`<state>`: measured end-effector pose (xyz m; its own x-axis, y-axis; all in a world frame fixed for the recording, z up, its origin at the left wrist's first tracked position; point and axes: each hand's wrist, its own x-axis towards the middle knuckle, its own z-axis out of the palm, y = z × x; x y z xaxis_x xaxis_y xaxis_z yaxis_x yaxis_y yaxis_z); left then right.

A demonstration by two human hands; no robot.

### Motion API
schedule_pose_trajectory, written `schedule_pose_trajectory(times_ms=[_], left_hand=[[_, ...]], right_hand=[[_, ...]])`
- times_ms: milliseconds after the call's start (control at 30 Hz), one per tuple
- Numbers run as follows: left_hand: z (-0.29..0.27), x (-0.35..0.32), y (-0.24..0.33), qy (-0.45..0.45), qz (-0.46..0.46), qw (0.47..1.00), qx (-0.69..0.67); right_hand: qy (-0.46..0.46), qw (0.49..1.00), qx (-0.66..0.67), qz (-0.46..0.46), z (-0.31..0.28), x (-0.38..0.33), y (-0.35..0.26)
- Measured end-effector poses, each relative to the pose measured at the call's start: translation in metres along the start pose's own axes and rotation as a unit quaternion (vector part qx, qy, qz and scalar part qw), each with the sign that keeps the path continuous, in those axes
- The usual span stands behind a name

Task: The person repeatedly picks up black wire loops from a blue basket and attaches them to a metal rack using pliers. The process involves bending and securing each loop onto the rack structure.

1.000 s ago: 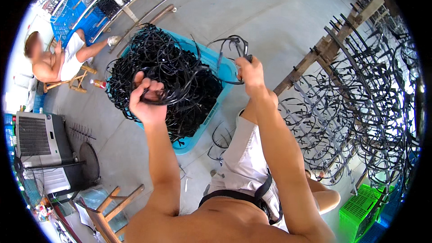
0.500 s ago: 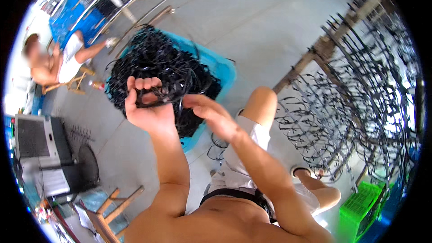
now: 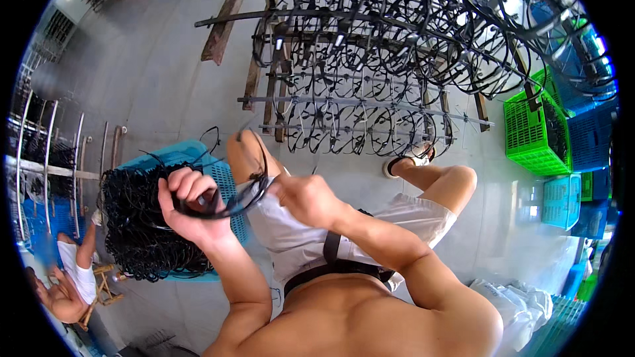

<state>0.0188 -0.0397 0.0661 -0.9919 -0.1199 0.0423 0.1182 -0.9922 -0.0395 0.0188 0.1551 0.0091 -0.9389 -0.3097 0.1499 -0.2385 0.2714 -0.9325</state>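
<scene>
My left hand (image 3: 192, 205) is closed round a bundle of thin, glossy black bands (image 3: 228, 210), held up in front of my lap. My right hand (image 3: 309, 201) has its fingers bent in and pinches the bundle's right side, where one band (image 3: 266, 162) arches upward. Motion blurs the bands, so I cannot tell how many there are. Behind and below my left hand, a light blue plastic basket (image 3: 231, 188) is heaped with a tangle of similar black bands (image 3: 142, 225).
Ahead, a rack of rods (image 3: 357, 106) carries rows of black hoops. Green crates (image 3: 529, 135), a light blue basket (image 3: 561, 201) and a white sack (image 3: 512, 307) stand to the right. At the left, another person (image 3: 66, 284) sits on a wooden stool beside metal rails (image 3: 47, 152).
My view has swung right, bringing the rack ahead and the basket to the left. My right hand, spread beside the bundle before, is now closed on it.
</scene>
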Motion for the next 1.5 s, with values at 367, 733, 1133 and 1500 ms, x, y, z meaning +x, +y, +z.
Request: schedule_pose_trajectory(times_ms=[367,733,1133,1500], left_hand=[[0.008,-0.041,-0.042,-0.316,-0.07,0.425,0.845],[-0.054,-0.048,-0.116,-0.37,0.076,0.489,0.786],[-0.104,-0.012,-0.136,-0.242,0.121,0.518,0.812],[-0.136,0.025,-0.181,-0.153,0.085,0.613,0.77]], right_hand=[[-0.189,0.939,-0.184,-0.22,-0.118,-0.019,-0.022],[0.022,0.95,0.291,0.11,-0.089,-0.066,0.012],[0.024,0.787,0.611,0.085,-0.134,0.038,0.065],[0.015,0.828,0.559,0.046,-0.124,0.018,0.111]])
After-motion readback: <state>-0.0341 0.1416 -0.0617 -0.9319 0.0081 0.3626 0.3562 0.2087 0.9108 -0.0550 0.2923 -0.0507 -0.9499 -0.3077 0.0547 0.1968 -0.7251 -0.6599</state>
